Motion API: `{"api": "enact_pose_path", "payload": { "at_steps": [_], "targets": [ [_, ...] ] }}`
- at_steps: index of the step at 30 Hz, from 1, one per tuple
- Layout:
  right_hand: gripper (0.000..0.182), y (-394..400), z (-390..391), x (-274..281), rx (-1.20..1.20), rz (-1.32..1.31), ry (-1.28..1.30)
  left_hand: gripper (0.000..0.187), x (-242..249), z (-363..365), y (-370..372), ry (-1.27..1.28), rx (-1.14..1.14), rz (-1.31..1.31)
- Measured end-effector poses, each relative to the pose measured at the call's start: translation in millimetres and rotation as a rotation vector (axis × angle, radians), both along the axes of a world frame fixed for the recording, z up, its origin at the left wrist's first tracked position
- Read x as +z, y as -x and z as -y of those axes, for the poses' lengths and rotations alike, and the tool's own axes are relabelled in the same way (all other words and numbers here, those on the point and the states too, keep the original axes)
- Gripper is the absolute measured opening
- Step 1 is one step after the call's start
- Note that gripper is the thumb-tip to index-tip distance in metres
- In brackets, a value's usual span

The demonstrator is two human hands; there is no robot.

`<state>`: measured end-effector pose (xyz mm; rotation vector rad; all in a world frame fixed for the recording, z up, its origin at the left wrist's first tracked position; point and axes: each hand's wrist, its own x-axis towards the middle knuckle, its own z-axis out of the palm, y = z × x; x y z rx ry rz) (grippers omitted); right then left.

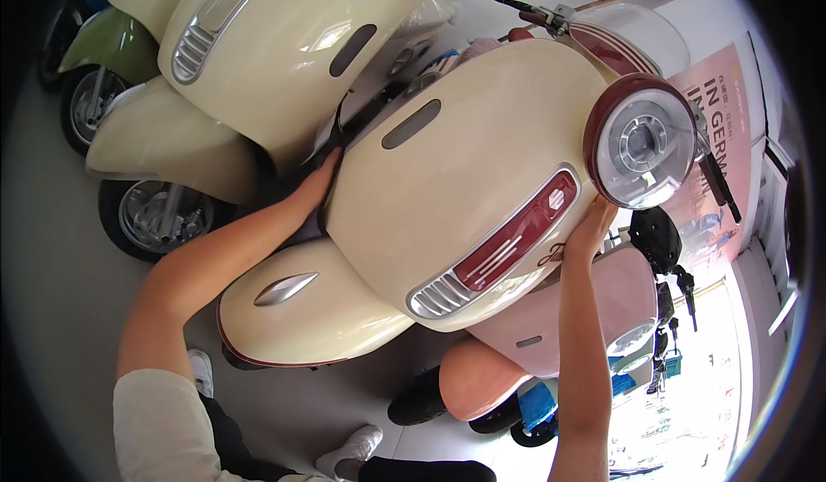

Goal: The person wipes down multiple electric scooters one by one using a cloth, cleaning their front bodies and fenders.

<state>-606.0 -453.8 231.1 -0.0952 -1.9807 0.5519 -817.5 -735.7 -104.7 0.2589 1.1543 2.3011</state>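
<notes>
Cream scooter front panel (447, 198), long axis headlight-to-fender, left hand (317, 185) and right hand (592, 231) fingers gripping opposite edges

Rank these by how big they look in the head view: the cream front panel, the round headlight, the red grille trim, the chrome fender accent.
1. Cream front panel
2. Round headlight
3. Red grille trim
4. Chrome fender accent
The wide lens distorts the picture, so real sizes may differ.
</notes>
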Motion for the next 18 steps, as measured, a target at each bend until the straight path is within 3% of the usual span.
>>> {"api": "enact_pose_path", "payload": {
  "at_steps": [2,4,7,9,12,15,18],
  "targets": [
    [0.057,0,-3,-1,-0.009,-0.001,-0.020,0.085,32,4,-25,0.228,0.225,-0.189],
    [0.058,0,-1,0,-0.009,0.006,-0.016,0.075,111,23,-79,0.270,0.427,-0.429],
    [0.058,2,-8,-1,0.012,-0.001,0.014,0.069,174,22,-101,0.311,0.665,-0.771],
    [0.057,6,-22,-1,0.017,0.006,0.000,0.076,194,-3,-85,0.507,0.872,-0.991],
    [0.056,3,-11,1,0.011,0.006,-0.036,0.085,251,-23,-80,0.586,0.946,-1.164],
    [0.054,-1,16,5,0.029,0.024,0.042,0.088,256,-27,-82,0.578,1.022,-1.230],
    [0.054,7,-11,1,0.085,-0.011,0.025,0.091,240,-17,-99,0.585,0.993,-1.321]
  ]
}}
